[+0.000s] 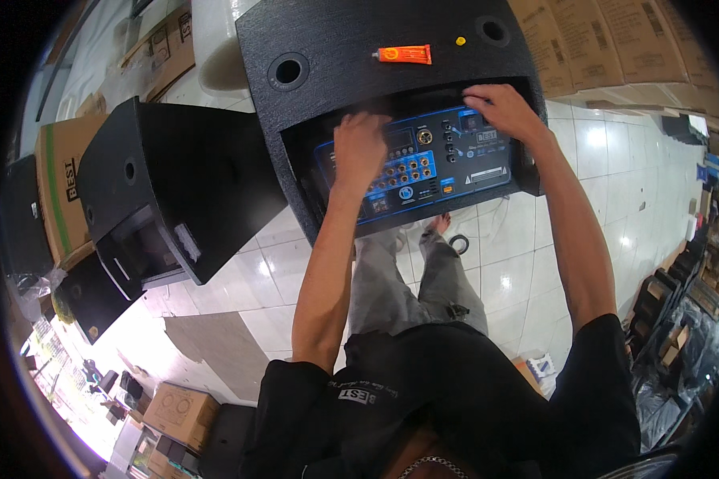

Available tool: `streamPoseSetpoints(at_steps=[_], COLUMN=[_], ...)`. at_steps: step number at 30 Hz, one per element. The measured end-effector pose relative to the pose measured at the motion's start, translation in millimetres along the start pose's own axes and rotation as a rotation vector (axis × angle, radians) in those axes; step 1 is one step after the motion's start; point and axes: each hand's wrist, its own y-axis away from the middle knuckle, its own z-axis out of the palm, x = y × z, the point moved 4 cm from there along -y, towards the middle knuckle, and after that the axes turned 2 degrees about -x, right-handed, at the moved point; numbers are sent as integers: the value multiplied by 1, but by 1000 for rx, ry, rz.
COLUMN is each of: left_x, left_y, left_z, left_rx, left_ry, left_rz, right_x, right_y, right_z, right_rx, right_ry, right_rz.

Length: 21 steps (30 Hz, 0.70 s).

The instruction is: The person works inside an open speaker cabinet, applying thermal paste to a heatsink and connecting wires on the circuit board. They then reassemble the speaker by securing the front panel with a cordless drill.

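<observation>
A black speaker cabinet (375,88) stands before me with a recess in its near side. In that recess sits an amplifier panel (423,190) with blue edging, rows of gold sockets, knobs and a small display. My left hand (361,148) is closed at the panel's upper left edge, its fingertips blurred and partly hidden. Toward the upper right corner, my right hand (505,110) has its fingers bent over the panel's edge. On top of the cabinet lie an orange glue tube (405,54) and a small yellow cap (461,41), apart from each other.
Another black speaker cabinet (192,176) stands to the left beside a tall cardboard box (68,184). Stacked cartons (607,40) rise at the far right. A roll of tape (458,243) lies near my foot on the tiled floor (511,263). Plastic-wrapped goods (671,359) line the right side.
</observation>
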Motion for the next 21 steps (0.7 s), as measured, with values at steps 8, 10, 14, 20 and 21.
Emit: streamPoseSetpoints(at_steps=[8,10,14,20,21], left_x=[0,3,3,7,7], left_y=[-2,0,-4,-5,-4], left_z=[7,6,4,3,4], left_rx=[19,50,-38,-18,-14], left_ry=[12,36,-16,-64,-62], left_rz=[13,-16,-29,13,6], right_x=[27,21,14,2,-1], right_y=[28,21,16,23,29], right_z=[1,9,9,18,20], right_rx=[123,117,130,226,280], right_ry=[285,338,309,313,280], right_rz=[173,212,295,374,328])
